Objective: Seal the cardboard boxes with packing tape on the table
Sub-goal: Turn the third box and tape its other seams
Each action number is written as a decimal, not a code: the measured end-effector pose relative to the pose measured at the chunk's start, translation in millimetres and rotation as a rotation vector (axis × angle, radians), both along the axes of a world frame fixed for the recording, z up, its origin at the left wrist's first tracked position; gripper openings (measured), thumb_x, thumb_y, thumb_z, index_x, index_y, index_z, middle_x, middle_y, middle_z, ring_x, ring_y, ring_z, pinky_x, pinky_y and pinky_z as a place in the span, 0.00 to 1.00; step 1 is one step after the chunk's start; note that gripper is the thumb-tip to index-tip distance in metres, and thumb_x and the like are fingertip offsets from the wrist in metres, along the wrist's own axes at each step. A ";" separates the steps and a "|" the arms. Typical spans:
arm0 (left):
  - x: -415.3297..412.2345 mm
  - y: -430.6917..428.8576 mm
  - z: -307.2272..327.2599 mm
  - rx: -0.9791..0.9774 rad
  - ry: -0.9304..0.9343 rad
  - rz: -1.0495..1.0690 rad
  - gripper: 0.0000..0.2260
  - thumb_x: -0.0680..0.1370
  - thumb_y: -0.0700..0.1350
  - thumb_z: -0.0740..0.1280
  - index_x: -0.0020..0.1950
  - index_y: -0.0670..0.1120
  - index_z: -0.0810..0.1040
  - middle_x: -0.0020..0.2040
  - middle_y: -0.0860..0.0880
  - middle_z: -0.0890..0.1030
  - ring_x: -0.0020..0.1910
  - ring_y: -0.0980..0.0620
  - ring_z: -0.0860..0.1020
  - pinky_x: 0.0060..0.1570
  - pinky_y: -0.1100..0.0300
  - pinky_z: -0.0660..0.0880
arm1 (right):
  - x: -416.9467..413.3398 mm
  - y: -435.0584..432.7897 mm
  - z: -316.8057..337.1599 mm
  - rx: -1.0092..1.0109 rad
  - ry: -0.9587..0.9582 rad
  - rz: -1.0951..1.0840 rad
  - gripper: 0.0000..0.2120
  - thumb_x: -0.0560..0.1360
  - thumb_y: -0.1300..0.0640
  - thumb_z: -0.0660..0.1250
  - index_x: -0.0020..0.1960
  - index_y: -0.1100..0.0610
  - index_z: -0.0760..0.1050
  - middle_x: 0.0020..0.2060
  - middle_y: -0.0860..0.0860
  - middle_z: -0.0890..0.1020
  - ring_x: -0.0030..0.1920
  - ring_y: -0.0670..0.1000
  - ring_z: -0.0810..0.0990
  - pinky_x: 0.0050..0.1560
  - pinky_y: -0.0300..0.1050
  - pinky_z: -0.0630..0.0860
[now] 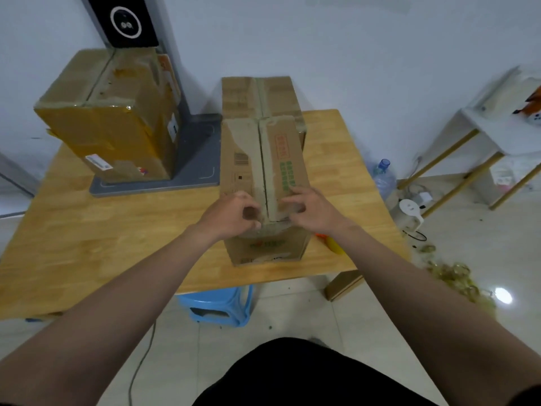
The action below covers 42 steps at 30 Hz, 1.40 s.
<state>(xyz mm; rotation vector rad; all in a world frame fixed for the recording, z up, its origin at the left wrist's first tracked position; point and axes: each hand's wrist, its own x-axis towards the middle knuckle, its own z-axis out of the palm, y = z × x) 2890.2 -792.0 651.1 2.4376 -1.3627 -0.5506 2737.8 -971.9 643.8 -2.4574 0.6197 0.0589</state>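
Observation:
A tall narrow cardboard box (263, 159) stands on the wooden table (102, 230), its top flaps closed along a middle seam. My left hand (231, 215) grips a small roll of tape (250, 213) at the near end of the seam, and most of the roll is hidden by my fingers. My right hand (310, 210) rests on the right flap with curled fingers, pinching what looks like the tape end at the box's near edge. A second box (243, 95) stands right behind it. A larger taped box (111, 118) sits at the back left.
A grey stand base (199, 159) lies between the boxes. A yellow-orange tool (335, 244) lies just right of the near box. A blue stool (216, 303) is under the table edge. On the floor to the right are a water bottle (383, 177), a white shelf (483, 127) and tape scraps (453, 273).

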 end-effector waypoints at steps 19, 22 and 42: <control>-34.5 -167.9 -1.8 0.424 0.136 0.181 0.62 0.60 0.67 0.81 0.79 0.70 0.38 0.81 0.59 0.35 0.81 0.41 0.35 0.63 0.14 0.44 | -73.3 -157.6 -149.7 0.368 0.433 -0.669 0.29 0.80 0.58 0.63 0.79 0.51 0.59 0.73 0.59 0.58 0.68 0.70 0.66 0.59 0.59 0.71; -31.7 -178.7 1.2 0.477 0.176 0.211 0.64 0.58 0.66 0.82 0.77 0.72 0.37 0.79 0.60 0.35 0.81 0.40 0.37 0.63 0.14 0.45 | -69.0 -174.2 -174.7 0.458 0.451 -0.684 0.27 0.80 0.56 0.63 0.78 0.54 0.61 0.73 0.60 0.59 0.61 0.69 0.74 0.57 0.63 0.78; -40.0 -166.6 42.6 0.018 0.536 0.455 0.20 0.82 0.59 0.66 0.71 0.53 0.77 0.66 0.53 0.75 0.64 0.52 0.72 0.55 0.59 0.70 | -37.6 -153.5 -39.8 0.930 -0.312 -0.848 0.25 0.74 0.72 0.59 0.67 0.51 0.66 0.56 0.52 0.74 0.49 0.55 0.78 0.38 0.62 0.84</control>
